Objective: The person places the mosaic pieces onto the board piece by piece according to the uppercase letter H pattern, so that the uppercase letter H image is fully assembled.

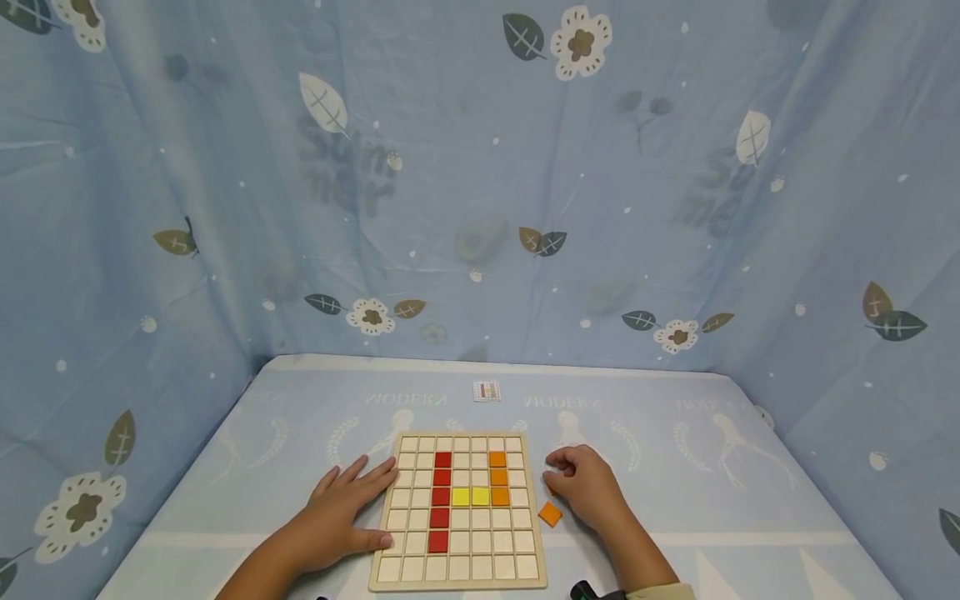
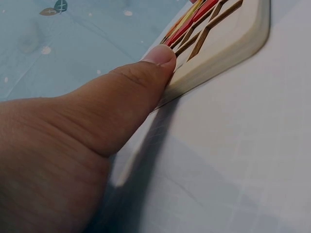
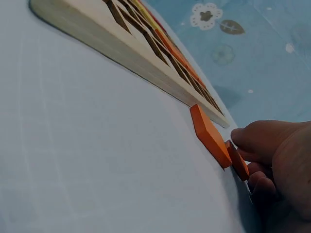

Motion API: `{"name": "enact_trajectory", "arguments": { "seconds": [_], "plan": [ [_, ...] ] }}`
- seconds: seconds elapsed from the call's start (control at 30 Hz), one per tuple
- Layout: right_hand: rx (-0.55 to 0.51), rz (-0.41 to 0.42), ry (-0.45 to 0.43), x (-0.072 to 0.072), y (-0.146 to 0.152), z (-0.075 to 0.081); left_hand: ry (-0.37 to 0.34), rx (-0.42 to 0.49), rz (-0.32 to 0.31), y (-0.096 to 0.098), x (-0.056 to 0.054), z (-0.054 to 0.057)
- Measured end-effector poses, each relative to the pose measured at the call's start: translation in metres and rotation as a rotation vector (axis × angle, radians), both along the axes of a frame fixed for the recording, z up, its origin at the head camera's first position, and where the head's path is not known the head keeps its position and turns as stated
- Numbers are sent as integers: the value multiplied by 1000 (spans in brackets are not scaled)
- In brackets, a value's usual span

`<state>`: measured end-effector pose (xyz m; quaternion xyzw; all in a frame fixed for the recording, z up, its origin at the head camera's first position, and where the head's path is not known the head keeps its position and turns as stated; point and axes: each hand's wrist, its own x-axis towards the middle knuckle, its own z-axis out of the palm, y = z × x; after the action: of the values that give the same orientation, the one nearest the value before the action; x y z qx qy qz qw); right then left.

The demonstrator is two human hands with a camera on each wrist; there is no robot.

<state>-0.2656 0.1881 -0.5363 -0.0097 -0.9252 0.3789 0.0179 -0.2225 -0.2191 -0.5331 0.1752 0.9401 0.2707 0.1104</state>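
A wooden grid board [image 1: 459,585] lies on the table. Red tiles [image 1: 441,497] form a column in it, two yellow tiles [image 1: 470,497] sit side by side, and three orange tiles [image 1: 498,477] stand in a short column. My left hand [image 1: 330,521], fingers spread, rests at the board's left edge; its thumb [image 2: 141,80] touches the rim. My right hand [image 1: 588,483] is right of the board, fingers curled beside an orange tile [image 3: 237,161], partly hidden. I cannot tell whether it grips that tile. Another orange tile [image 1: 551,514] lies flat just nearer.
A small card with a coloured grid picture [image 1: 486,391] lies behind the board. A black object [image 1: 587,590] shows by the right wrist. Blue patterned curtain [image 1: 480,208] surrounds the table's back and sides.
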Motion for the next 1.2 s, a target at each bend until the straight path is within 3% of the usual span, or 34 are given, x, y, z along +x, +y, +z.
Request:
{"name": "enact_trajectory", "arguments": {
  "seconds": [0.53,1.2],
  "plan": [
    [61,135,-12,7,11,6,-2,5,0,0,2,2],
    [70,149,-19,7,10,5,7,15,1,0,2,1]
  ]
}}
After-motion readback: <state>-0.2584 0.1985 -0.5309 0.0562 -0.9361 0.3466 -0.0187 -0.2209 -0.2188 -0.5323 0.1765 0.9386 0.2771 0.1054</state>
